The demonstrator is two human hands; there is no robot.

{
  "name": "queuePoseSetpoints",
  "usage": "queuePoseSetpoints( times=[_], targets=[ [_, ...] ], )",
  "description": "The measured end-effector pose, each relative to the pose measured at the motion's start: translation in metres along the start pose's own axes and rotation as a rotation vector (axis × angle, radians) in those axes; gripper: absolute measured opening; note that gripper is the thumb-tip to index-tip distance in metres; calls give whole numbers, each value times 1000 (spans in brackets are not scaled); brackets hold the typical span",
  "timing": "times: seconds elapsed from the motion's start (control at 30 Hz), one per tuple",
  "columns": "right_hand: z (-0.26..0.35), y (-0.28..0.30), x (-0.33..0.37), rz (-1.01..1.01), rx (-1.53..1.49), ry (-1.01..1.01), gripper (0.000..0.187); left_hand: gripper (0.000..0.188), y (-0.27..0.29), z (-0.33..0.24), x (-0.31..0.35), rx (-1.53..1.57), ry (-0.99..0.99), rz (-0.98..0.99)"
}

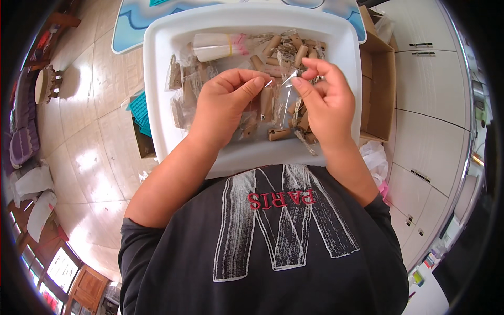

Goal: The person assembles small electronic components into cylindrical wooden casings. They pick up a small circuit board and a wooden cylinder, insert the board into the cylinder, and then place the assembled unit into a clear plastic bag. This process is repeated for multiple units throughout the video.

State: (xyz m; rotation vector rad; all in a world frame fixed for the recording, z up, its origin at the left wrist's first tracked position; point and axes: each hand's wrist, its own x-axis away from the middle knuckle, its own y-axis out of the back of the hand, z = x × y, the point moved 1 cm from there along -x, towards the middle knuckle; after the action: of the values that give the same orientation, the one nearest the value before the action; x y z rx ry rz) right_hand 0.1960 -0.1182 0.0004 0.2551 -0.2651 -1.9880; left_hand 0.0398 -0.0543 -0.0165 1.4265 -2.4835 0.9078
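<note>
A clear plastic bag (287, 102) is stretched between my two hands, above a white plastic tub (157, 37). My left hand (227, 102) pinches one side of its top edge between thumb and forefinger. My right hand (329, 100) has its thumb and forefinger closed on the other side, the remaining fingers curled. A brown cylindrical piece (266, 104) shows beside the bag; whether it is inside cannot be told. Below lie several similar brown cylinders (300, 55) with pale cords, loose or in clear wrappers. Wrapped ones (176, 73) also lie along the tub's left side.
A stack of clear bags (212, 46) with a yellow band lies at the tub's far left. Under the tub is a table with a blue-patterned top (128, 31). A cardboard box (380, 89) stands at the right, before white cabinets (430, 79). Teal items (139, 113) sit at left.
</note>
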Motion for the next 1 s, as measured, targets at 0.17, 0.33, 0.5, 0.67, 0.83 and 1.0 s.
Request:
queuePoseSetpoints(
  times=[0.17, 0.33, 0.5, 0.67, 0.83, 1.0],
  targets=[
    [11, -13, -4, -8, 276, 466, 13, 18, 3, 3, 1, -88, -52, 29],
    [6, -21, -9, -12, 370, 500, 7, 17, -3, 2, 6, -226, -116, -16],
    [-6, -16, -17, -161, 38, 179, 10, 15, -5, 5, 7, -231, -137, -2],
    [-14, 14, -30, -221, -683, -244, 13, 12, 1, 2, 4, -161, -106, -28],
    [-14, 16, -12, 32, -540, -329, 15, 9, 2, 0, 2, -144, -123, -43],
    [-10, 0, -2, 246, -271, -314, 16, 9, 2, 0, 3, -160, -146, -3]
  ],
)
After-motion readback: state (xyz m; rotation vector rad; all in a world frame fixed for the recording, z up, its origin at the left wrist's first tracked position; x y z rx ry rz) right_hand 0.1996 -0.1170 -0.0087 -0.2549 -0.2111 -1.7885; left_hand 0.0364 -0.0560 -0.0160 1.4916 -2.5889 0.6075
